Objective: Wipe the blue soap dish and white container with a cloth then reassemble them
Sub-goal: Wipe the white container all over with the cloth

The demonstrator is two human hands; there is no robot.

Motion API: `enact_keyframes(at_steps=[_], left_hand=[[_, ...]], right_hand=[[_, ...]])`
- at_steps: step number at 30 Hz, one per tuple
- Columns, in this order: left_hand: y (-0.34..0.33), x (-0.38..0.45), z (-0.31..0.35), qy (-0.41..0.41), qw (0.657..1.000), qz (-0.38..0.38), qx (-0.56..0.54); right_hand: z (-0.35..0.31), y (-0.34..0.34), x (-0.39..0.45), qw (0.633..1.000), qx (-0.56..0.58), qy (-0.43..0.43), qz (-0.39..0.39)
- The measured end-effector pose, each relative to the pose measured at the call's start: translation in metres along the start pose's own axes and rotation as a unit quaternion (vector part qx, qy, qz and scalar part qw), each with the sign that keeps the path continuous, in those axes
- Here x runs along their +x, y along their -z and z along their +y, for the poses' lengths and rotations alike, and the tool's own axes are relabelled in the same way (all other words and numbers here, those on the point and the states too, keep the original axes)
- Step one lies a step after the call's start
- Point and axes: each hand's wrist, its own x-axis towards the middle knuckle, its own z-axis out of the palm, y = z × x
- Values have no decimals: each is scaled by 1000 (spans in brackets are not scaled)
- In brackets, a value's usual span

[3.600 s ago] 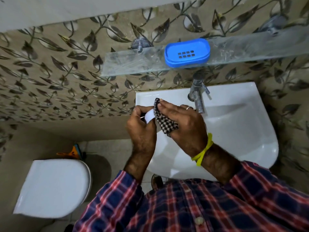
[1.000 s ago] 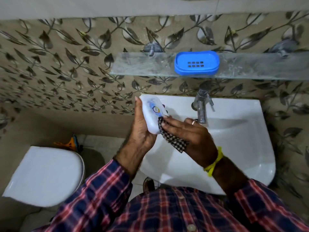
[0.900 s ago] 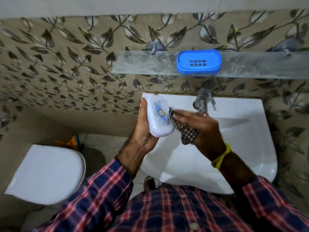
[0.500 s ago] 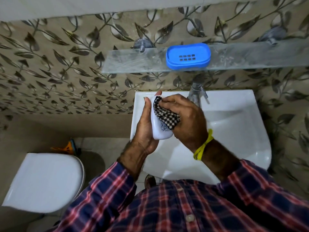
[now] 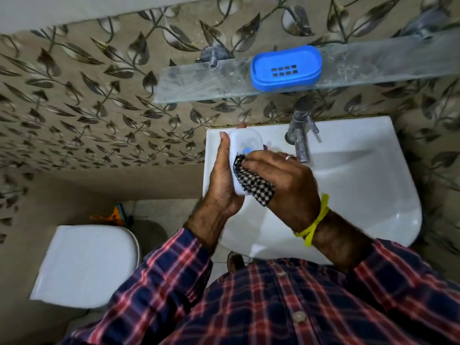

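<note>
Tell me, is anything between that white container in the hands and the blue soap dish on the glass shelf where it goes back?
Nothing visible blocks it. The white plastic container sits in the left hand below and left of the blue soap dish. The metal tap stands to the right, off the path.

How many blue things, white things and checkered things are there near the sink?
Blue: 1, the soap dish on the glass shelf.
White: 3, the container, the sink, the toilet lid.
Checkered: 1, the cloth.
Total: 5
</note>
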Motion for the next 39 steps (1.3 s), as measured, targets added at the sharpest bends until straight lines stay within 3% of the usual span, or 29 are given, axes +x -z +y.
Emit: enact_keyframes(at_steps=[3, 7, 11, 15, 17, 20, 23, 27, 31, 34, 39], left_hand=[[-2, 2, -3, -2, 1000, 29, 3], [-4, 4, 7, 1, 999, 36, -14], [-9, 3, 5, 16, 999, 49, -4], [-13, 8, 15, 12, 997, 71, 37], [-15, 11, 16, -4, 995, 92, 47], [-27, 9, 13, 29, 997, 72, 12], [-24, 13, 20, 5, 999, 51, -3], [-21, 12, 11, 13, 998, 61, 10], [-17, 3, -1, 21, 999, 37, 4], [-17, 3, -6, 18, 1000, 13, 18], [-17, 4, -1, 10, 997, 54, 45]], right_hand=[[3, 1, 5, 999, 21, -45, 16], [-1, 2, -4, 1000, 0, 4, -26], [4, 9, 0, 999, 11, -37, -8], [-2, 14, -10, 999, -7, 12, -33], [3, 21, -6, 999, -23, -8, -21], [6, 21, 10, 1000, -16, -14, 14], [2, 20, 7, 999, -31, 17, 3], [8, 20, 11, 998, -26, -47, 14], [6, 18, 15, 999, -39, -28, 15], [11, 19, 18, 997, -24, -67, 42], [3, 12, 10, 998, -12, -59, 37]])
